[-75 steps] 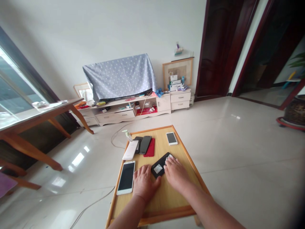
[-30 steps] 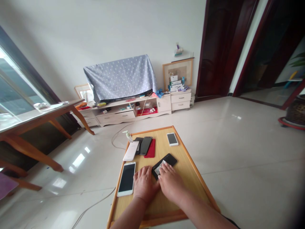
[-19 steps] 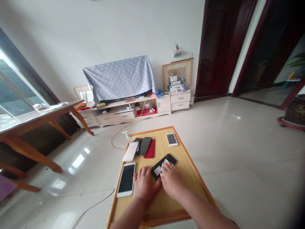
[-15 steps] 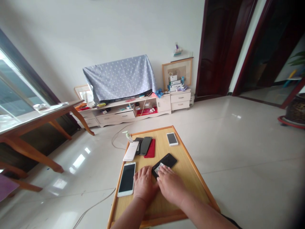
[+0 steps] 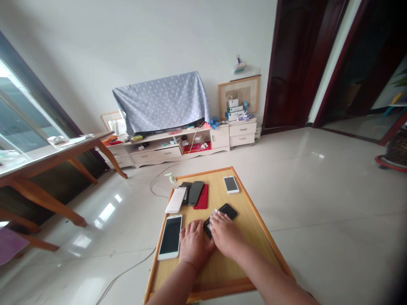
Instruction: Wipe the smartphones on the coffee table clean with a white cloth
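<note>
My right hand (image 5: 226,235) presses a small white cloth (image 5: 215,212) onto the back of a black smartphone (image 5: 228,211), hiding the phone's middle. My left hand (image 5: 193,245) lies flat on the low wooden table (image 5: 241,258), its fingers against the phone's near end. Left of that hand is a white smartphone (image 5: 170,237), screen up. Farther back lie a white flat device (image 5: 176,200), a dark smartphone (image 5: 195,192), a red phone case (image 5: 201,197), a small white phone (image 5: 231,184) and a pump bottle (image 5: 172,180).
A thin white cable (image 5: 127,267) runs across the tiled floor beside the low table. Behind it stands a cream TV cabinet (image 5: 178,154) under a dotted blue cloth (image 5: 162,101). A wooden table (image 5: 54,152) stands at left, and dark doors (image 5: 295,63) at right.
My right hand has slid farther along the black smartphone toward the back of the table, carrying the white cloth. My left hand stays against the phone's near end.
</note>
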{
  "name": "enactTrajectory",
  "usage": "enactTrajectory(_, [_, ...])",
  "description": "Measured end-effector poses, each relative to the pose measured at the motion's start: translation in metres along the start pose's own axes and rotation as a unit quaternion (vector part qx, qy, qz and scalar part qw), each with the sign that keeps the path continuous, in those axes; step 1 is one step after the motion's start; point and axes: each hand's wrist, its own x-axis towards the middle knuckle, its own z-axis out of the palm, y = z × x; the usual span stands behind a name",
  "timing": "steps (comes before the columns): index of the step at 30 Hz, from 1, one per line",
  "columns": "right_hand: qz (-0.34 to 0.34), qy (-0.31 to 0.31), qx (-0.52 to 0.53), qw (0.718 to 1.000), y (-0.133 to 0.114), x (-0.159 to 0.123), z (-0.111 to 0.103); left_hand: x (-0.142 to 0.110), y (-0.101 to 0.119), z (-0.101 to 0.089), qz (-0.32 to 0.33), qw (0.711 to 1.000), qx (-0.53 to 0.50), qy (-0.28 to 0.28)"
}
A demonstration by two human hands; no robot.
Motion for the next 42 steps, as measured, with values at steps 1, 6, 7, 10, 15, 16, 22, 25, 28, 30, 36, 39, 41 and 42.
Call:
enactTrajectory(1, [0.029,0.011,-0.011,0.999,0.007,0.006,-0.003,0.000,0.001,-0.001,-0.001,1.000,-0.001,0.001])
enactTrajectory(6, [0.085,0.029,-0.037,0.995,0.019,0.018,-0.007,0.000,0.006,-0.007,-0.011,1.000,-0.001,-0.011])
enactTrajectory(7, [0.063,0.024,-0.031,0.997,0.014,0.016,-0.004,0.000,0.006,-0.007,-0.012,1.000,-0.001,-0.012])
enactTrajectory(10, [-0.016,-0.001,-0.007,1.000,-0.001,0.008,0.005,0.000,0.006,-0.007,-0.012,1.000,-0.001,-0.010])
enactTrajectory(15, [0.069,0.010,-0.024,0.997,0.016,0.010,-0.007,0.000,0.005,-0.004,-0.007,1.000,-0.008,-0.003])
enactTrajectory(16, [0.096,0.017,-0.035,0.995,0.021,0.010,-0.010,0.000,0.005,-0.004,-0.007,1.000,-0.009,-0.002])
enactTrajectory(22, [0.044,-0.004,-0.022,0.999,0.002,-0.020,-0.001,0.001,0.003,-0.001,-0.008,1.000,-0.006,0.004])
enactTrajectory(25, [0.006,-0.011,-0.006,1.000,-0.004,-0.028,0.000,0.000,0.002,0.000,-0.006,1.000,-0.008,0.002])
enactTrajectory(28, [0.058,0.009,-0.024,0.998,0.012,-0.019,-0.011,0.000,0.002,0.000,0.001,1.000,-0.013,0.009])
enactTrajectory(30, [0.091,0.029,-0.036,0.995,0.025,-0.011,-0.020,0.000,0.003,0.000,0.004,1.000,-0.015,0.013])
enactTrajectory(36, [-0.032,-0.010,-0.007,0.999,0.031,-0.005,-0.026,0.000,0.004,0.000,0.022,0.999,-0.007,0.022])
enactTrajectory(39, [-0.033,-0.041,-0.003,0.999,0.029,-0.005,-0.026,0.000,0.002,0.003,0.036,0.999,0.003,0.022])
enactTrajectory(41, [-0.019,-0.032,-0.006,0.999,0.027,-0.005,-0.027,0.000,0.000,0.006,0.033,0.999,0.010,0.024])
enactTrajectory(42, [-0.013,-0.020,-0.009,1.000,0.027,-0.005,-0.029,0.000,-0.001,0.008,0.028,0.999,0.013,0.027])
